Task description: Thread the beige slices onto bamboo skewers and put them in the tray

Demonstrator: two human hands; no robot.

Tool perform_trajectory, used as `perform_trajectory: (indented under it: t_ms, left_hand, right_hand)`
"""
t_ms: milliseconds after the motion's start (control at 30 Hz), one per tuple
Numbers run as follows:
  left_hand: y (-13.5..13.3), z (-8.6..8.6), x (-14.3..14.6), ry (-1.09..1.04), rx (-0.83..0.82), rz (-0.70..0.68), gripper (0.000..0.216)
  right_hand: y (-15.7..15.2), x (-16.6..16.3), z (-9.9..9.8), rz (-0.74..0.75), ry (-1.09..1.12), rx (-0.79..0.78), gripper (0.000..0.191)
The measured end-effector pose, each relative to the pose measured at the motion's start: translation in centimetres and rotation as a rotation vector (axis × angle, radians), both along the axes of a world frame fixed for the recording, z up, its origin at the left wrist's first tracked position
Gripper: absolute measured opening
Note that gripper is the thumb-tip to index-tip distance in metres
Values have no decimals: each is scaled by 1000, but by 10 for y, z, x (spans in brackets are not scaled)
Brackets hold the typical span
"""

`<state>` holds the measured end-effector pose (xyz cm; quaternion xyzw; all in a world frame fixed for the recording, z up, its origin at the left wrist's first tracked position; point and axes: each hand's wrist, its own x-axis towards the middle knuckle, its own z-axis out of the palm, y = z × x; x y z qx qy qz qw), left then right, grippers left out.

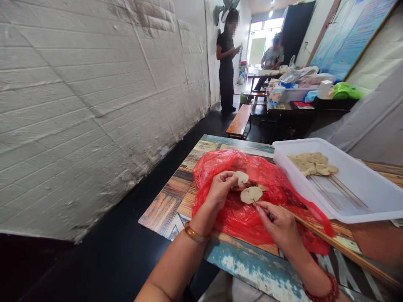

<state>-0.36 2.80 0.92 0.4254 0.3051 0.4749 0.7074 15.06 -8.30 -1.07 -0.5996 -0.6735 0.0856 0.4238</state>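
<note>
- Pinching a flat tan slice [241, 178] tight at its edge with the left hand [222, 186], up over a red bag [231, 226].
- Gripping a thin stick [254, 203] in the right hand [280, 222], with a second tan slice [251, 195] at the far end, just beside the first.
- Wearing a shiny brown bangle [194, 233] on the left wrist and red beads [327, 289] on the right.
- Lying by the right wrist, a bunch of long sticks [349, 251], slanting off to the near right corner; hard to tell if touching the hand.
- Spreading under both hands, the same crinkly bag, open on top, with darker bits inside, too hidden to name.
- Sitting to the right on the patchy wooden table [166, 197], a white tub [378, 197] with a pile of tan slices on sticks [311, 163].
- Standing past the table, a low wooden bench [241, 119], then a back table [283, 110] with green dishes [344, 90] and a cup [276, 95].
- Standing far off by the white wall [94, 105], a person in dark clothes [226, 75].
</note>
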Motion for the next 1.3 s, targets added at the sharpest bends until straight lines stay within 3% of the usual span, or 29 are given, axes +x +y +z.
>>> perform_trajectory:
  t_ms: [400, 967, 1133, 1300]
  left_hand:
    - [7, 2, -5, 65, 2, 167, 25]
    - [5, -1, -3, 170, 165, 112, 21]
    - [8, -5, -3, 329, 292, 179, 12]
    - [8, -5, -3, 355, 304, 181, 11]
  right_hand:
    - [-4, -1, 2, 52, -23, 82, 21]
    - [-1, 2, 1, 20, -44, 68, 23]
    - [-1, 2, 0, 14, -45, 69, 23]
    - [-1, 3, -1, 21, -49, 67, 23]
